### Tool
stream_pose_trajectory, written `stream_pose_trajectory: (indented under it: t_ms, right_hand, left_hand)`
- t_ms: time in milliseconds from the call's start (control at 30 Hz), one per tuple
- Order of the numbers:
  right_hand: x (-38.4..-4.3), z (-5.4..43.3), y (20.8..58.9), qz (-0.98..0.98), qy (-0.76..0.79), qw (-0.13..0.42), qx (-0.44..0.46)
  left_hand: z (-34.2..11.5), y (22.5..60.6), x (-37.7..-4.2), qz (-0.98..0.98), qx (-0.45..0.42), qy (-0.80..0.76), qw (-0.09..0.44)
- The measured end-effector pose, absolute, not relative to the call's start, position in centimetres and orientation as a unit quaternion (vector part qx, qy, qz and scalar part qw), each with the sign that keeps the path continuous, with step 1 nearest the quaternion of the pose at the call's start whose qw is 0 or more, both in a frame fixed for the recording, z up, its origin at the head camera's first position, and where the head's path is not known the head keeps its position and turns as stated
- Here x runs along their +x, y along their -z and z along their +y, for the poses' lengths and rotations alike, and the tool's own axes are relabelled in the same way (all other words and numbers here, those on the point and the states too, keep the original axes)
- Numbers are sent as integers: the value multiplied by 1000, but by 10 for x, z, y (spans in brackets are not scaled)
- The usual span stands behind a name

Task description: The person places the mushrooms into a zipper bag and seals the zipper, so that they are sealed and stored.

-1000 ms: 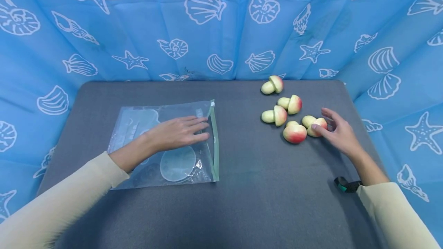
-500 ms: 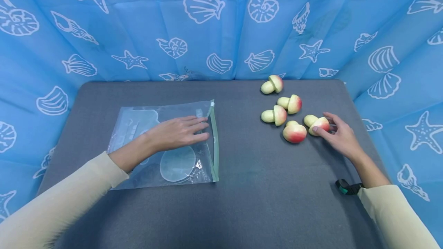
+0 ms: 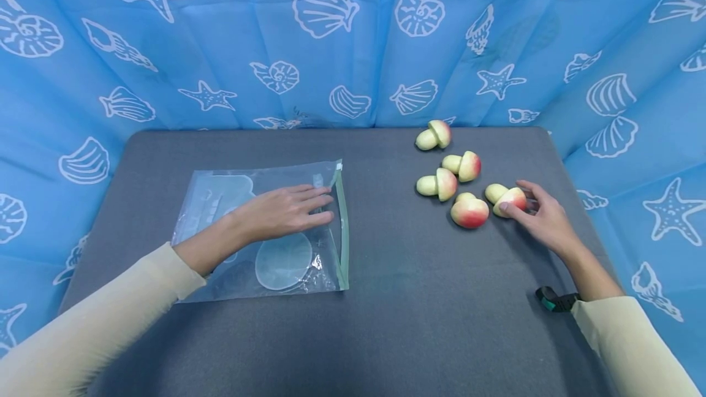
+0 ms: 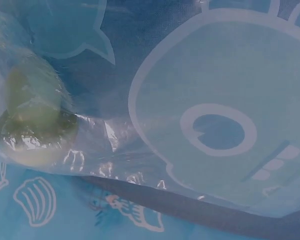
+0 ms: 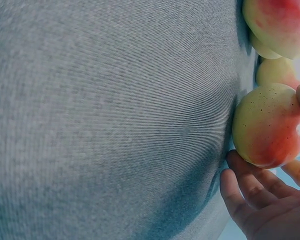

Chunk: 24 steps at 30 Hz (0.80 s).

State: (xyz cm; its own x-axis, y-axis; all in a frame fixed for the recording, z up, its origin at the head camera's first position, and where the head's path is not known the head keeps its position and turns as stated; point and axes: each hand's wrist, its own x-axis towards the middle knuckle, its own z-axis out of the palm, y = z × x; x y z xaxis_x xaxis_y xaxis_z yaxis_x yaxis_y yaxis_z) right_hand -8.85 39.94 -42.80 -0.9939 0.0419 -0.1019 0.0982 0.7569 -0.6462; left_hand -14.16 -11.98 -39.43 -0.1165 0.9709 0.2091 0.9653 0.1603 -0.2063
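Observation:
My left hand point(image 3: 292, 210) lies with straight fingers across a clear zip bag point(image 3: 220, 280), fingertips close to its green zip edge point(image 3: 343, 231). Pale printed shapes cover the plastic. At the right, my right hand point(image 3: 543, 216) holds a toy mushroom point(image 3: 506, 200) with a red and cream cap, thumb on one side and fingers on the other. The right wrist view shows this mushroom's cap point(image 5: 270, 127) between the thumb and fingers point(image 5: 252, 185). In the left wrist view, a blurred yellow-green shape point(image 4: 35, 115) shows through the plastic.
Several more toy mushrooms lie left of my right hand: one nearby point(image 3: 470, 211), two further up point(image 3: 438, 184), and one by the far table edge point(image 3: 434, 135). A blue curtain point(image 3: 375, 41) with white shells borders the grey table point(image 3: 419, 323). A black band point(image 3: 556, 299) circles my right wrist.
My right hand has closed its grip on the mushroom and shifted it slightly right, widening the gap to its neighbour. The left hand and bag have stayed still.

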Motion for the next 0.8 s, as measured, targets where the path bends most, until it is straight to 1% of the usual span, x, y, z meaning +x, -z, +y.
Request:
stream_pose_trajectory:
  t_ms: [400, 800]
  right_hand:
    - [-91, 396, 420, 942, 332, 35, 37]
    - [-96, 398, 397, 937, 347, -3, 46]
  left_hand:
    - [-119, 393, -143, -749, -647, -6, 141]
    - [-119, 391, -145, -753, -645, -5, 130]
